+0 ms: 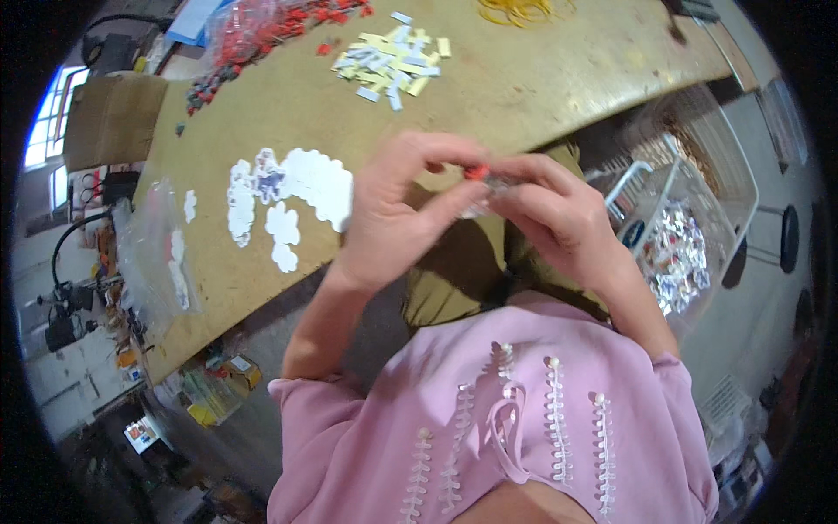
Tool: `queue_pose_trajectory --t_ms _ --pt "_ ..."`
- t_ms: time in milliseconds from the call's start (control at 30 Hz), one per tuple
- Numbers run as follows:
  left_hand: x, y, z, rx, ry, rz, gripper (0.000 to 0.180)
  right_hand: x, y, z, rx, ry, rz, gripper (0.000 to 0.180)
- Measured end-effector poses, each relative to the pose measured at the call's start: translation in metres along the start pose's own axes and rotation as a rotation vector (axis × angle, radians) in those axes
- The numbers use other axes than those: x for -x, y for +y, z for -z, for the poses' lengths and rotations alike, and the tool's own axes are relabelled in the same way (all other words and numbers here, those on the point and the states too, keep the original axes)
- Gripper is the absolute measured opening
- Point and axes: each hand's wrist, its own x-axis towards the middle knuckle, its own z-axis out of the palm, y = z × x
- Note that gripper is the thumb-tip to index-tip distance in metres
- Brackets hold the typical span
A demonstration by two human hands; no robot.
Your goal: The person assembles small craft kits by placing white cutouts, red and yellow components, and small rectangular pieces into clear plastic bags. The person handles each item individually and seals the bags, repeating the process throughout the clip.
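My left hand and my right hand meet above my lap at the table's near edge. Thumb and forefinger of the left are pinched on a small red piece, whose exact kind is too blurred to tell. Just beside it, the fingertips of my right hand close on a small clear or silvery piece, partly hidden by the fingers. Left of my hands, white scallop-edged paper cutouts lie overlapped on the table, one with a bluish print.
The tan table carries a pile of pale yellow and white slips, many red and dark small pieces, yellow bands and a clear plastic bag. On my right stands a translucent crate with shiny packets.
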Motion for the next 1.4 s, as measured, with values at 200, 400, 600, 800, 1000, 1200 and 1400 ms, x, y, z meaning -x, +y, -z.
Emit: queue_pose_trajectory --t_ms 200,400,600,800,1000,1200,1400 --pt "-0.005 0.001 0.008 -0.179 -0.163 -0.197 0.024 0.005 -0.004 0.003 -0.005 -0.025 -0.038 0.017" --pt "-0.063 -0.022 0.061 -0.379 0.204 0.207 0.016 0.004 -0.004 0.005 0.021 -0.037 -0.077 0.019" --pt "-0.13 -0.126 0.155 -1.088 0.146 0.094 0.037 0.003 -0.001 0.01 0.044 -0.006 -0.025 0.021" --pt "-0.081 -0.023 0.064 0.026 0.005 0.333 0.018 0.009 0.007 0.018 0.074 0.02 -0.04 0.022" --pt "-0.024 0.005 0.013 0.182 -0.195 -0.031 0.022 -0.001 -0.007 0.016 0.102 0.023 0.105 0.022" --pt "-0.016 0.005 0.038 0.142 -0.067 -0.105 0.028 0.015 -0.012 0.018 0.166 0.066 0.281 0.022" --pt "-0.009 0.021 0.001 -0.045 -0.245 -0.092 0.027 0.012 -0.011 0.012 0.137 0.071 0.257 0.026"
